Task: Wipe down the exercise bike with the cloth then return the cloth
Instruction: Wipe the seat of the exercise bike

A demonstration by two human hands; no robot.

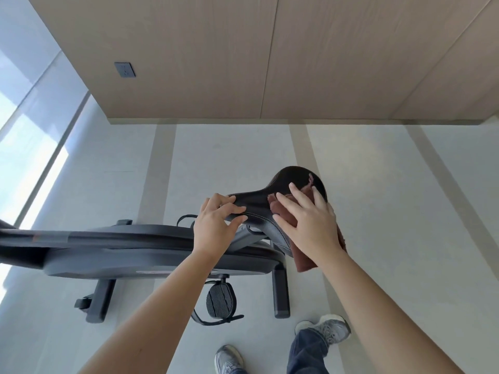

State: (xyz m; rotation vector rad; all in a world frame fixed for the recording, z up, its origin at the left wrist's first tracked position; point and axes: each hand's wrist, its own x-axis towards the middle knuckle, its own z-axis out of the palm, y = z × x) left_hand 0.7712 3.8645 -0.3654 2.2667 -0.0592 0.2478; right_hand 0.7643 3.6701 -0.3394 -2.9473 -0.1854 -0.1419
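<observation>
1. At 9 o'clock, along the left edge, there is a window (24,125) with bright light on the floor (378,211).
2. At 11 o'clock a dark socket (124,69) sits on the wood wall (270,55), which fills the top of the view.
3. The bike (151,249) stretches from the left edge to the centre. Its body is dark grey and black, and its front part at 9 o'clock is blurred.
4. Below the body, two black feet stand on the floor, and a ribbed pedal (221,298) with a strap hangs between them at 6 o'clock.
5. The left hand (216,225) is clamped on the narrow nose of the seat (270,198), fingers curled over the top.
6. The seat is black with pale stitching along the edge. It is at the centre, wide end toward 1 o'clock.
7. The right hand (310,225) lies flat with fingers spread and presses the cloth (305,260) on the wide part of the seat. The two hands are apart, with the seat's middle between them.
8. The cloth is brown; it covers the seat's right side and hangs down below the palm.
9. At 5 o'clock two grey shoes (329,330) stand near the rear foot of the bike.
10. From 2 to 4 o'clock the floor is open up to the wall.
</observation>
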